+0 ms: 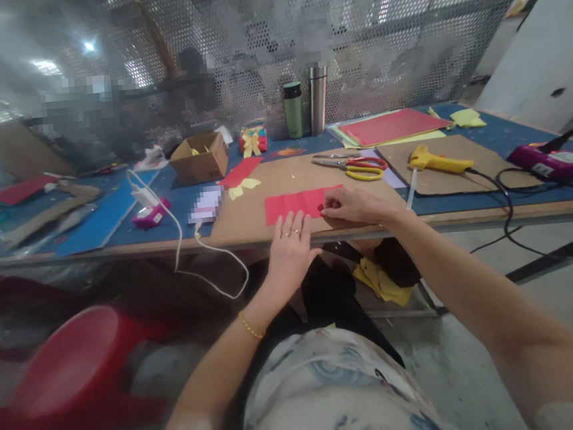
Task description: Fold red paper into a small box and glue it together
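A strip of red paper (293,204) with crease lines lies on a sheet of brown cardboard (237,226) at the table's front edge. My left hand (293,241) rests flat on the strip's lower edge, fingers stretched out. At the strip's right end my right hand (348,205) has its fingers curled together, pinching the paper there; its fingertips are partly hidden. Just beyond, red-handled scissors (369,163) and yellow-handled scissors (366,174) lie on the cardboard. Another red paper piece (242,172) and yellow paper scraps (244,188) are to the left.
A yellow glue gun (439,160) lies on the right, its black cord (503,199) hanging over the edge. Leftward are a phone (206,204) with a white cable (180,234) and a cardboard box (200,159). A green tumbler (294,110) and steel flask (318,102) stand behind.
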`<state>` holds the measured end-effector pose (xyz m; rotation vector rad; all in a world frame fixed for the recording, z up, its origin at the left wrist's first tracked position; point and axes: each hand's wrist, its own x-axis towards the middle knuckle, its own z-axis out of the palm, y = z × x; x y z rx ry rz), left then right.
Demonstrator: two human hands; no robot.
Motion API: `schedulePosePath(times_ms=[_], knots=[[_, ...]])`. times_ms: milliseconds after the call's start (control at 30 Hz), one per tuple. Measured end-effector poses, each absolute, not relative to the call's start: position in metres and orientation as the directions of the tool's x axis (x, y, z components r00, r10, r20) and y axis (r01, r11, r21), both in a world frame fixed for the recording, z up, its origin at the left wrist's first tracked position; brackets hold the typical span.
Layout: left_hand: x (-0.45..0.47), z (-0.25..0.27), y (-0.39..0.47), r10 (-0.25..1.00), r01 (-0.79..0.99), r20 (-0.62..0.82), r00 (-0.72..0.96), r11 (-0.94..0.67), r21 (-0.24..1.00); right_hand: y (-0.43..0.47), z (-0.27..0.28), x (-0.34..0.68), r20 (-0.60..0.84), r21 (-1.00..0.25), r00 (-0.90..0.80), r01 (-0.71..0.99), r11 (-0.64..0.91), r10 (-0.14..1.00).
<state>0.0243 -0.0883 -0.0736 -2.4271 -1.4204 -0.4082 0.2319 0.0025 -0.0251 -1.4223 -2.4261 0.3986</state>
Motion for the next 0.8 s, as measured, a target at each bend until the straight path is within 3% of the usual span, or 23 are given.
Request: schedulePosePath(times_ms=[233,800], knots=[[-0.005,-0.083,-0.095,0.822,0.935,0.456,0.343,-0.345,-0.081,0.004,-0.029,0.233,0.131,-0.402,-0.478,0.775,0.487,0.869],[0.005,-0.085,-0.093,0.840,0.967,0.486,0.241,-0.251,-0.046,0.001,-0.038,0.226,0.155,-0.430,-0.404,0.794,0.430,0.901]])
